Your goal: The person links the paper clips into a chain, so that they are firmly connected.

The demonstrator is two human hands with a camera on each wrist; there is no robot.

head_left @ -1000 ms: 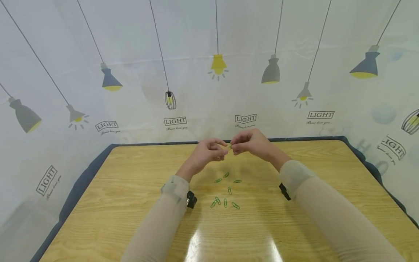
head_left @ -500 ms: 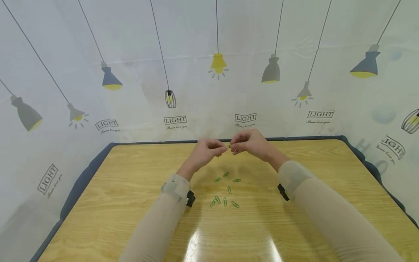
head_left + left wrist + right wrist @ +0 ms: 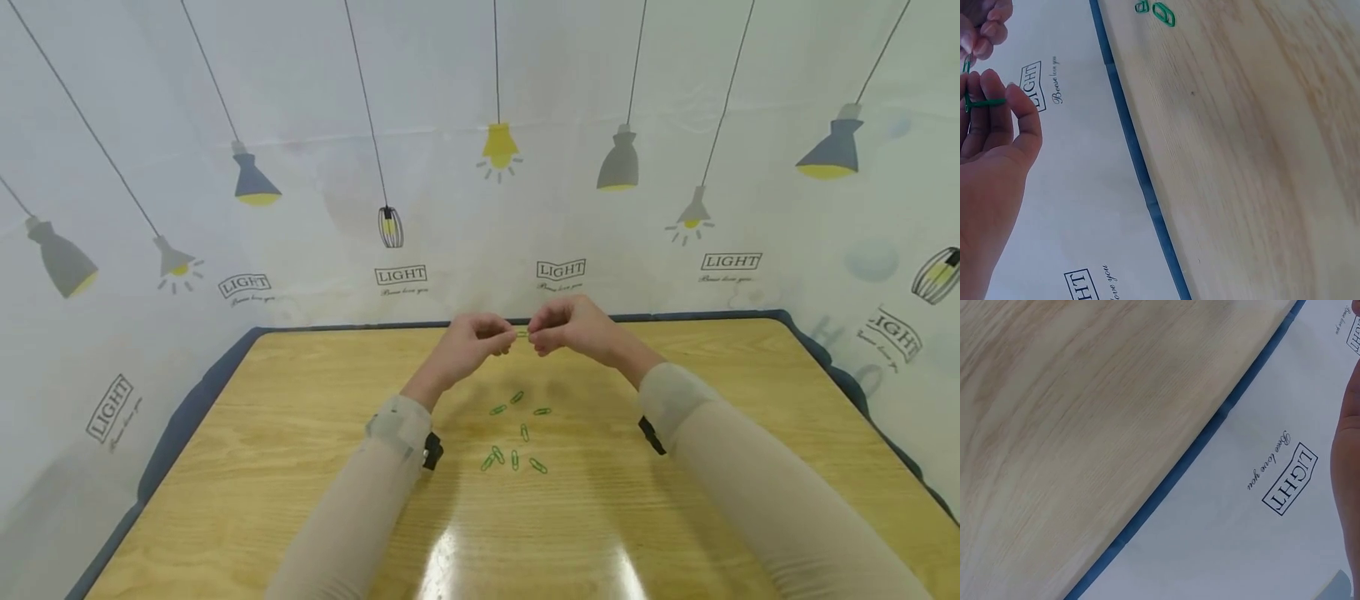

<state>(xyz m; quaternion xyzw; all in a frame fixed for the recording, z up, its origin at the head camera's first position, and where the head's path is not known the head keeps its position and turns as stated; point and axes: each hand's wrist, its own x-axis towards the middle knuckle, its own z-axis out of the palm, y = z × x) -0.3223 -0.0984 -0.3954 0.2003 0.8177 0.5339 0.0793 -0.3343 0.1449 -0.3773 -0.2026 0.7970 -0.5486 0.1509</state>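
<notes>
Above the far part of the table, my left hand (image 3: 468,343) and right hand (image 3: 577,332) meet fingertip to fingertip. Stretched between them is a thin green paper clip (image 3: 522,334), its ends at the thumb and finger of each hand. The left wrist view shows one green paper clip (image 3: 988,102) lying across my left fingers, near the thumb. From its end a second clip (image 3: 967,65) runs up to the right hand's fingertips (image 3: 984,47). In the right wrist view only the edge of my right hand (image 3: 1349,456) shows; its fingertips are out of frame.
Several loose green paper clips lie on the wooden table (image 3: 315,433) below and in front of the hands, one of them a clip (image 3: 524,432) near the middle. A dark blue edging (image 3: 345,325) runs along the table's back, against a lamp-printed curtain (image 3: 450,83).
My left fingers, spread apart a second ago, have closed together in a pinch. The hands have drawn slightly apart, and the clip now stretches level between them. The loose clips lie unmoved.
</notes>
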